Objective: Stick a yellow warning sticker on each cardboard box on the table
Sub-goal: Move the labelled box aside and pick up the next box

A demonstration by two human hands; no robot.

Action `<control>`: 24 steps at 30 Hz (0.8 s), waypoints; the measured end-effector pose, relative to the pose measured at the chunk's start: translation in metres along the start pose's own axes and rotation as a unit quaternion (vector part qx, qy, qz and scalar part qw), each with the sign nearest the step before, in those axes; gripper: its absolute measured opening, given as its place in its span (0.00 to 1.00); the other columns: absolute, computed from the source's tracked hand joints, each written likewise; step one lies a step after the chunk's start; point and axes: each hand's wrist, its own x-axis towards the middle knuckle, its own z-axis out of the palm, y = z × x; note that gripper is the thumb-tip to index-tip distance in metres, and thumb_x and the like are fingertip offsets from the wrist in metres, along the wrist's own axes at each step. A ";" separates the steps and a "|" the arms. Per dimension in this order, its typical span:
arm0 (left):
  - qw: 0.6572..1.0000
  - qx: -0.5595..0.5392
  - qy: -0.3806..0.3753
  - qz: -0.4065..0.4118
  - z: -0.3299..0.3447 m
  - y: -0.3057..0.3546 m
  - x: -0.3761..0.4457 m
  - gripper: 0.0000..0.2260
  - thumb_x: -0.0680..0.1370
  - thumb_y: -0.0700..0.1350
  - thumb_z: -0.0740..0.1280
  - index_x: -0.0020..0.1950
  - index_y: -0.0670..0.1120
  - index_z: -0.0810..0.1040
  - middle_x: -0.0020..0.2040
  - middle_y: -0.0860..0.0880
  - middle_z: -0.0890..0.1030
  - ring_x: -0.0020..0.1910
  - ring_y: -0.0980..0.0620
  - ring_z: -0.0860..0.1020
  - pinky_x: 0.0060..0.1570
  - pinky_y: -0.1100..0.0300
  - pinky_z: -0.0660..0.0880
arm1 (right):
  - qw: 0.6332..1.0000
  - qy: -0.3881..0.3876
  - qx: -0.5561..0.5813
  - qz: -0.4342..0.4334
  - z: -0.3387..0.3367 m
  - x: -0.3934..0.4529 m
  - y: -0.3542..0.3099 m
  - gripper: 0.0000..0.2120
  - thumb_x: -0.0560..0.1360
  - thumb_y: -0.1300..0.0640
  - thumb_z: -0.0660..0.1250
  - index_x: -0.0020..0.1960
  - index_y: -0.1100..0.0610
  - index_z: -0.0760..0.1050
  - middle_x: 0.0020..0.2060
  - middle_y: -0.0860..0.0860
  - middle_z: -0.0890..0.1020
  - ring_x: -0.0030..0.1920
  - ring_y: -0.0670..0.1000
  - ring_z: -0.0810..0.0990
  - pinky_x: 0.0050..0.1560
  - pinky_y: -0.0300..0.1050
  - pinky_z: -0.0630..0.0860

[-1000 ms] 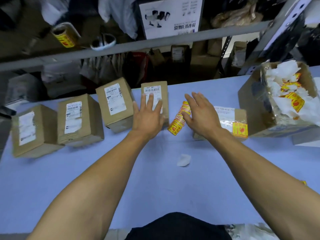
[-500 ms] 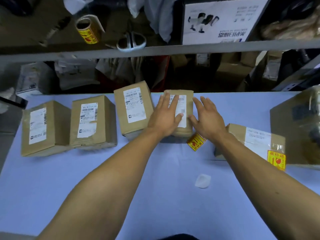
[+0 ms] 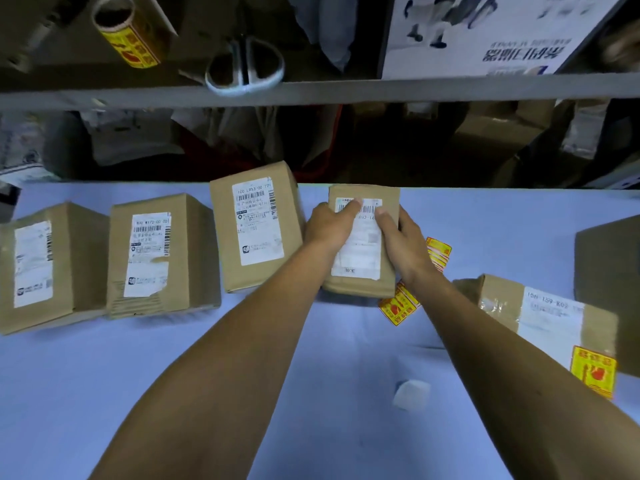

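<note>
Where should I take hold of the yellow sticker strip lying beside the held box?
Grip the strip's near end, which sticks out onto bare table in front of the box, coming in from the near right with the right hand. Its middle runs under that wrist, and the box blocks the left.

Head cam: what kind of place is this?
Likely a parcel packing or shipping station: labelled cardboard boxes lined up on a blue table, yellow warning stickers loose beside them, and a sticker roll on the shelf above.

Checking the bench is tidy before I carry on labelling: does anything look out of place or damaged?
A crumpled white scrap lies loose on the table, and the shipping label on the second box from the left is torn along its lower edge.
</note>
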 end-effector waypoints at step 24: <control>0.989 -0.144 -0.037 -0.001 -0.027 -0.115 -0.148 0.11 0.78 0.52 0.68 0.55 0.46 0.80 0.51 0.46 0.86 0.50 0.45 0.85 0.55 0.44 0.80 | 0.994 -0.041 0.099 -0.020 0.017 -0.168 0.059 0.16 0.81 0.46 0.59 0.67 0.47 0.74 0.58 0.46 0.84 0.56 0.46 0.83 0.58 0.48 0.78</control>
